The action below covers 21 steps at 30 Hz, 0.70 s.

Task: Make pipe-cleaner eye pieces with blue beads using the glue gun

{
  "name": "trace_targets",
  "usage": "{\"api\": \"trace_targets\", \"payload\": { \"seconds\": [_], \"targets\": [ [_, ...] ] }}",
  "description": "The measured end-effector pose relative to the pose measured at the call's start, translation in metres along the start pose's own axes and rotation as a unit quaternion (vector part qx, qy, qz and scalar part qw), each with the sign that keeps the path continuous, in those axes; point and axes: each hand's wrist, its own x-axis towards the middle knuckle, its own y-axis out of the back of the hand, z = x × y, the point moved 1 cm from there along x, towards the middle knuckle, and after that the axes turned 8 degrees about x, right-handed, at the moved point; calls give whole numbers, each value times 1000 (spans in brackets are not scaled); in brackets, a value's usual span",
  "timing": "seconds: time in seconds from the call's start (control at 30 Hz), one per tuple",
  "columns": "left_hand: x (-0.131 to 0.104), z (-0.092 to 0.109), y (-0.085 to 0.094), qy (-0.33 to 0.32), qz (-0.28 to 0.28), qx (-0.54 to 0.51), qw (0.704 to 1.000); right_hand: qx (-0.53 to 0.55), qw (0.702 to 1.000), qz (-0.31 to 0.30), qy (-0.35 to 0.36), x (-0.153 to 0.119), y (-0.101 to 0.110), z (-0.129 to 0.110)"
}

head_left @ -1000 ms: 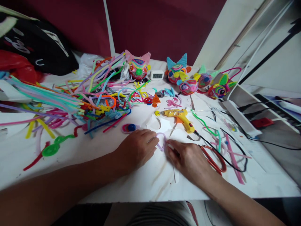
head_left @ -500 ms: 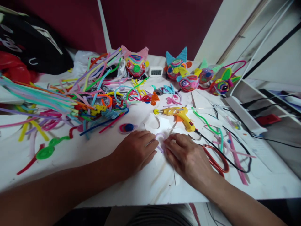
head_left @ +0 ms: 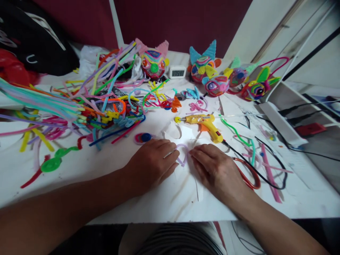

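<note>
A light purple pipe cleaner (head_left: 182,164) bent into a pointed loop lies between my two hands, low over the white paper. The fingers of my left hand (head_left: 155,161) are curled and closed on the loop's left side. At its right side, the thumb and fingers of my right hand (head_left: 214,164) are pinched together on the edge; the exact contact is partly hidden by the fingertips. Just beyond the hands, cut white paper (head_left: 172,131) rests on the table. Behind it lies a yellow hot glue gun (head_left: 205,124), its nozzle pointing left.
Many loose pipe cleaners (head_left: 53,106) are heaped at the left. Decorated animal heads (head_left: 153,63) stand along the back beside a small digital clock (head_left: 177,72). Orange-handled scissors (head_left: 249,173) and a black cord lie right of my right hand. A power strip (head_left: 283,124) sits farther right.
My right fingertips have shifted slightly right, so more of the purple loop and its pointed lower end shows. My left hand keeps its grip. The camera view has tilted a little.
</note>
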Motion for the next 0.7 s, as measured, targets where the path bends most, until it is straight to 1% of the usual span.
{"api": "trace_targets", "payload": {
  "seconds": [0.07, 0.23, 0.37, 0.43, 0.57, 0.7],
  "targets": [
    [0, -1, 0, -1, 11, 3, 1000, 3, 1000, 10, -6, 0, 1, 2],
    [0, -4, 1, -7, 37, 5, 999, 21, 999, 13, -28, 1, 1, 5],
    [0, -5, 2, -13, 68, 7, 998, 28, 999, 24, -32, 2, -2, 6],
    [-1, -4, 1, -19, 87, 7, 996, 31, 999, 28, -29, 2, -5, 6],
    [-2, -3, 0, -27, 103, 8, 994, 40, 998, 43, -12, 3, -8, 5],
    [-2, 0, 0, -44, 123, 17, 991, 35, 998, 59, 16, 2, -7, -4]
  ]
}}
